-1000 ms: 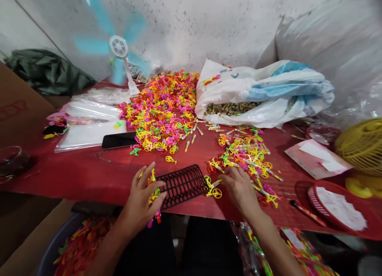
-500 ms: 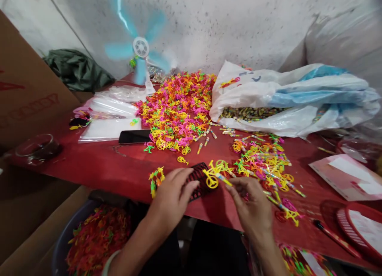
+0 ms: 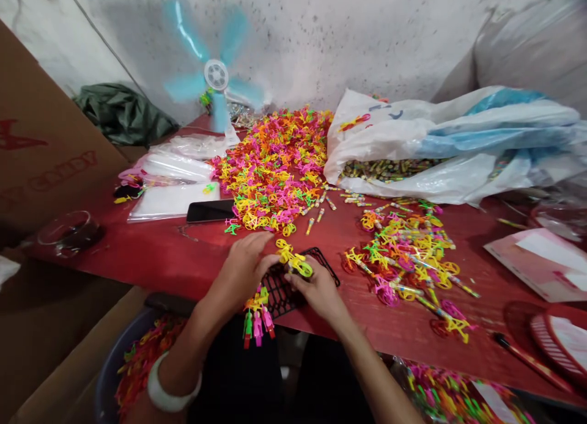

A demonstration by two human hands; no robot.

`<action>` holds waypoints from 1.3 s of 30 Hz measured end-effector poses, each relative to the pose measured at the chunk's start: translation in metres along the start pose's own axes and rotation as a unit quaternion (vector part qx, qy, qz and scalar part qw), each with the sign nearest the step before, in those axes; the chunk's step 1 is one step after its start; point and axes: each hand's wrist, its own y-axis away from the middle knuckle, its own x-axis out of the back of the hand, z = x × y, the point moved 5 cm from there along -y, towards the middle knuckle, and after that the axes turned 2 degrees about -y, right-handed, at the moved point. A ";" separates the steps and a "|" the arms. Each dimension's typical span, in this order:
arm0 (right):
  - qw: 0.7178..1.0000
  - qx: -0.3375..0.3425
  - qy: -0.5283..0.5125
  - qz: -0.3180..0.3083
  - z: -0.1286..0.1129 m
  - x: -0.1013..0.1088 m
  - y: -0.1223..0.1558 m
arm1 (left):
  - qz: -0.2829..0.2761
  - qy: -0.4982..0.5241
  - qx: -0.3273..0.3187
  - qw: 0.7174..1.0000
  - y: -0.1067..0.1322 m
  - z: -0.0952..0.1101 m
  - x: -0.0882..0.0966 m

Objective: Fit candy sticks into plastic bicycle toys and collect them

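Both hands have come together over the black grid (image 3: pixel 316 262) at the bench (image 3: pixel 151 259) edge. Cardboard box (image 3: pixel 50 161) reads partly "CANDY". One phone (image 3: pixel 210 211). Left hand (image 3: pixel 243 268) and right hand (image 3: pixel 318 289) pinch one yellow toy bicycle (image 3: pixel 293 262); several hang below.

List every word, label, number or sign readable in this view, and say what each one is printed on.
"CANDY": faint red letters on the brown cardboard box at the left; a red mark above them is not readable.
White and blue plastic bag: coloured marks, not legible as words.
Pink paper at the right: print too blurred to read.
Phone: dark screen, no text.
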 end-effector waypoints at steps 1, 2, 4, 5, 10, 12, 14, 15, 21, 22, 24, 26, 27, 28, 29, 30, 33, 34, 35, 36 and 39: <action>1.000 -0.001 -0.002 0.013 0.004 -0.005 -0.005 | 0.006 -0.027 0.011 1.000 0.001 -0.008 -0.001; 1.000 -0.007 -0.008 0.018 0.008 -0.011 -0.010 | 0.010 -0.047 0.025 0.999 0.003 -0.014 -0.002; 0.999 -0.038 -0.023 0.007 0.017 -0.025 -0.016 | 0.010 -0.060 0.050 0.997 0.009 -0.024 -0.006; 0.998 -0.051 -0.019 -0.002 0.020 -0.032 -0.018 | 0.011 -0.052 0.059 0.997 0.012 -0.026 -0.008; 0.985 0.030 0.172 0.009 0.012 -0.049 -0.017 | 0.051 0.028 0.068 0.996 0.022 -0.026 -0.014; 0.966 0.065 0.251 0.007 0.008 -0.052 -0.015 | 0.062 0.038 0.070 0.995 0.022 -0.026 -0.014; 0.949 0.071 0.308 -0.014 0.006 -0.055 -0.014 | 0.062 0.044 0.065 0.995 0.022 -0.026 -0.015; 0.939 0.071 0.335 -0.026 0.006 -0.057 -0.014 | 0.060 0.042 0.058 0.996 0.022 -0.025 -0.015; 0.904 0.123 0.390 -0.127 0.002 -0.058 -0.017 | 0.067 0.005 0.040 0.997 0.020 -0.023 -0.015; 0.903 0.134 0.386 -0.135 0.002 -0.057 -0.017 | 0.064 0.004 0.043 0.997 0.021 -0.024 -0.015; 0.901 0.140 0.388 -0.137 0.004 -0.058 -0.018 | 0.059 0.003 0.044 0.997 0.020 -0.023 -0.016; 0.901 0.121 0.397 -0.127 0.008 -0.060 -0.018 | 0.057 -0.001 0.034 0.998 0.020 -0.021 -0.015; 0.902 0.110 0.400 -0.120 0.009 -0.062 -0.019 | 0.053 -0.005 0.025 0.998 0.019 -0.020 -0.015; 0.903 0.101 0.402 -0.111 0.010 -0.063 -0.018 | 0.046 -0.010 0.016 0.999 0.018 -0.018 -0.015; 0.905 0.096 0.402 -0.102 0.009 -0.062 -0.017 | 0.038 -0.013 0.008 0.999 0.017 -0.016 -0.015; 0.906 0.097 0.401 -0.095 0.007 -0.058 -0.016 | 0.030 -0.015 0.003 0.999 0.016 -0.015 -0.015; 0.895 0.100 0.434 -0.021 -0.005 -0.022 -0.006 | 0.024 -0.011 -0.001 1.000 0.014 -0.015 -0.014; 0.879 0.086 0.467 0.030 -0.010 -0.001 -0.001 | 0.029 -0.009 -0.002 1.000 0.015 -0.015 -0.014; 0.853 0.059 0.511 0.089 -0.015 0.022 0.004 | 0.035 -0.007 -0.003 0.999 0.015 -0.016 -0.014; 0.815 0.018 0.561 0.142 -0.019 0.046 0.009 | 0.040 -0.006 -0.004 0.999 0.015 -0.016 -0.014; 0.701 -0.118 0.677 0.192 -0.022 0.100 0.016 | 0.032 0.000 -0.001 0.999 0.013 -0.012 -0.017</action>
